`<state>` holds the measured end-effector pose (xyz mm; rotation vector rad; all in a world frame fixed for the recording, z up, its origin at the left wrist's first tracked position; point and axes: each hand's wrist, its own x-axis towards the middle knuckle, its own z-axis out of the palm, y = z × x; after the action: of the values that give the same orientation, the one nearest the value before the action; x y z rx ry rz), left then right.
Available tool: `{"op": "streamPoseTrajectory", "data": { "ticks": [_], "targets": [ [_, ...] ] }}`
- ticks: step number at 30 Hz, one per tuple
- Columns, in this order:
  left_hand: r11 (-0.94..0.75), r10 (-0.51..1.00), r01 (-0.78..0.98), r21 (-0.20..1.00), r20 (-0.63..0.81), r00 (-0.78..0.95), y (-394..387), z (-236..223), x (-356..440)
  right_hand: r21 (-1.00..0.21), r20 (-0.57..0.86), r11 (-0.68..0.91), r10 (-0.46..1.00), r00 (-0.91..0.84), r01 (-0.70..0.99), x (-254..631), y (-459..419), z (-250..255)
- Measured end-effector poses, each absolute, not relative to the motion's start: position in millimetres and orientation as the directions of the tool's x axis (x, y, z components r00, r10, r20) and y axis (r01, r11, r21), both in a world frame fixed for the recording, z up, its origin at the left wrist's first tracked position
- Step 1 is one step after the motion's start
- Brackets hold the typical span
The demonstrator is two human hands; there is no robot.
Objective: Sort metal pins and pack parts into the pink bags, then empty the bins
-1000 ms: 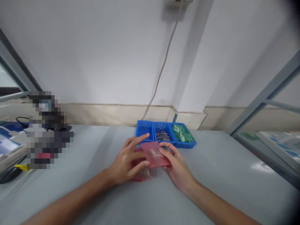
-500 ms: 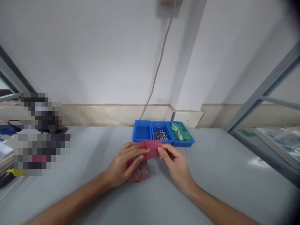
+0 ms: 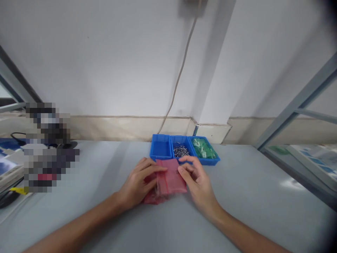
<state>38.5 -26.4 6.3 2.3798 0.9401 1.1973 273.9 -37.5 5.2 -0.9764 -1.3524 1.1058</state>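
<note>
Smooth, thin, rectangular pink plastic bag (image 3: 173,177)

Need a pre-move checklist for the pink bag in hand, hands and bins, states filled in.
1. Right hand on pink bag: ok, thumb at the bag's right side.
2. Left hand grip: cannot tell; index finger on the bag, thumb tip hidden.
3. Bag not overlapping the pink plastic below: not ok, they overlap in view.
4. Bag fully sealed: cannot tell.
5. Metal pieces in middle bin: ok.
6. Green packets in right bin: ok.
</note>
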Motion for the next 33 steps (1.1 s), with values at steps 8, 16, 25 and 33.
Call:
{"op": "streamPoseTrajectory", "data": {
  "ticks": [8,16,25,33],
  "targets": [
    [-0.610,0.791,0.492,0.621,0.511,0.336,-32.7,19.6,43.9,-0.957,0.258,0.276,0.951,-0.170,0.092,275.0,-40.7,6.4],
    [-0.649,0.757,0.376,0.661,0.510,0.410,-34.1,17.0,44.4,-0.987,0.075,0.048,0.982,-0.171,-0.156,272.1,-37.9,1.2],
    [-0.783,0.621,0.409,0.469,0.637,0.457,-33.6,15.1,39.0,-0.989,0.078,0.067,0.993,-0.084,-0.129,276.0,-33.0,-0.1],
    [-0.758,0.649,0.337,0.558,0.596,0.473,-31.7,3.5,43.0,-0.998,0.066,0.065,0.993,-0.101,-0.017,274.1,-36.2,4.0]
  ]
}}
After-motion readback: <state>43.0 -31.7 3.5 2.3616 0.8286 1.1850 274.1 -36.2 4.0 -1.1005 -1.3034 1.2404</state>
